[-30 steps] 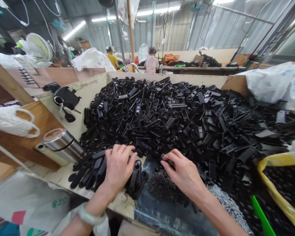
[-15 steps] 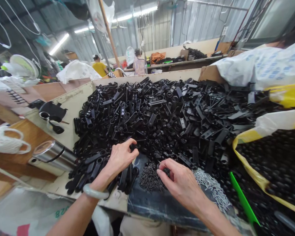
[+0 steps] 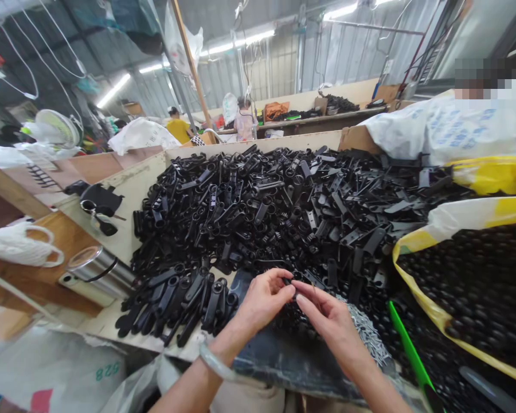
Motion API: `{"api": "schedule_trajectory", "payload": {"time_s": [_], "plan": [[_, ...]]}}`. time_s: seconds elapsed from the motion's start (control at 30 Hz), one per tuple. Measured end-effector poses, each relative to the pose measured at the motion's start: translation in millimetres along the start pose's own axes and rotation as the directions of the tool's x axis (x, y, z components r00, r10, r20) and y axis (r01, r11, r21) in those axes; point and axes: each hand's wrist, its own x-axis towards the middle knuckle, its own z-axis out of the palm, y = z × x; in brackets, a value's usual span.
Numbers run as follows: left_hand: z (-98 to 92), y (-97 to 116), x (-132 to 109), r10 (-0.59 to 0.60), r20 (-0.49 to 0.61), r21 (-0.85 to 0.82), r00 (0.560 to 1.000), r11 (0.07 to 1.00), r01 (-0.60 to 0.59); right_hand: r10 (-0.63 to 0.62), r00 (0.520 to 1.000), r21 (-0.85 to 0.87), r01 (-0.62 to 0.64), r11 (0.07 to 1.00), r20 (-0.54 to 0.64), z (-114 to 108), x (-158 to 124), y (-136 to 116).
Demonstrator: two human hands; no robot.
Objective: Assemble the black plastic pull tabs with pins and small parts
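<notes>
My left hand [image 3: 264, 295] and my right hand [image 3: 322, 307] meet fingertip to fingertip over a dark mat [image 3: 279, 358]. Between the left fingers is a small black part [image 3: 288, 281], mostly covered. The right fingertips are pinched against it; whether they hold a piece of their own is too small to tell. Behind the hands rises a large heap of black plastic parts [image 3: 241, 201]. Silver pins [image 3: 367, 332] lie right of my right hand. Long black pieces [image 3: 172, 301] are laid out to the left of my left wrist.
A steel flask [image 3: 101, 269] stands at the left. On the right are a green strip [image 3: 410, 347] and an open yellow-white bag [image 3: 419, 287] of round black pieces. White sacks [image 3: 447, 126] lie at the back right, near a person. Two more people are in the background.
My left hand has moved right, from the edge of the heap to my right hand, and the fingertips now meet. My right hand has shifted slightly right, off the small dark screws. The view has tilted a little.
</notes>
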Motion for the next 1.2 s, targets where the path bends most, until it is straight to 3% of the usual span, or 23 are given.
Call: {"api": "schedule_trajectory", "payload": {"time_s": [0.1,0.2,0.3,0.37,0.43,0.5,0.53,0.57,0.63,0.7,0.77,0.83,0.93,1.07,1.2], "plan": [[-16.0,7,-2,0.087,0.091,0.042,0.992,0.995,-0.091,-0.014,1.0,-0.008,0.014,1.0,0.009,-1,3,-10],[-34.8,22,-6,0.199,0.114,0.145,0.973,0.966,-0.214,-0.02,0.999,0.058,0.019,0.998,0.033,-3,2,-29],[-48.3,42,-11,0.332,0.094,0.288,0.939,0.893,-0.345,0.032,0.995,0.217,-0.052,0.975,0.093,-6,-2,-49],[-51.1,52,-17,0.458,0.114,0.434,0.881,0.775,-0.459,0.084,0.989,0.342,-0.12,0.932,0.119,-7,-7,-58],[-46.3,54,-26,0.484,0.084,0.41,0.871,0.78,-0.473,0.117,0.984,0.444,-0.165,0.881,0.135,-5,-13,-61],[-33.3,47,-36,0.35,0.006,0.153,0.937,0.926,-0.346,0.132,0.981,0.488,-0.185,0.853,0.142,1,-20,-55],[-24.6,41,-41,0.222,-0.02,-0.044,0.975,0.974,-0.223,0.141,0.98,0.485,-0.193,0.853,0.142,4,-24,-50],[-15.5,33,-47,0.051,-0.033,-0.254,0.998,0.965,-0.058,0.156,0.978,0.47,-0.205,0.858,0.141,7,-29,-43],[0.9,18,-58,-0.246,0.022,-0.552,0.969,0.805,0.217,0.198,0.971,0.427,-0.236,0.873,0.132,10,-40,-28],[11.1,7,-68,-0.381,0.087,-0.645,0.92,0.682,0.344,0.24,0.965,0.398,-0.264,0.879,0.111,9,-51,-17],[14.4,1,-78,-0.408,0.123,-0.631,0.905,0.671,0.389,0.256,0.964,0.369,-0.263,0.891,0.068,5,-60,-12],[14.3,-2,-87,-0.414,0.167,-0.612,0.895,0.668,0.423,0.195,0.98,0.288,-0.197,0.937,0.036,1,-65,-13],[15.5,-6,-98,-0.408,0.273,-0.627,0.871,0.611,0.483,-0.056,0.996,-0.018,0.057,0.998,0.063,-1,-64,-18],[20.6,-15,-109,-0.411,0.333,-0.646,0.848,0.556,0.523,-0.369,0.906,-0.4,0.423,0.813,0.209,0,-63,-17],[20.2,-20,-114,-0.441,0.352,-0.613,0.825,0.558,0.56,-0.43,0.851,-0.506,0.525,0.684,0.302,-3,-68,-7]]}}
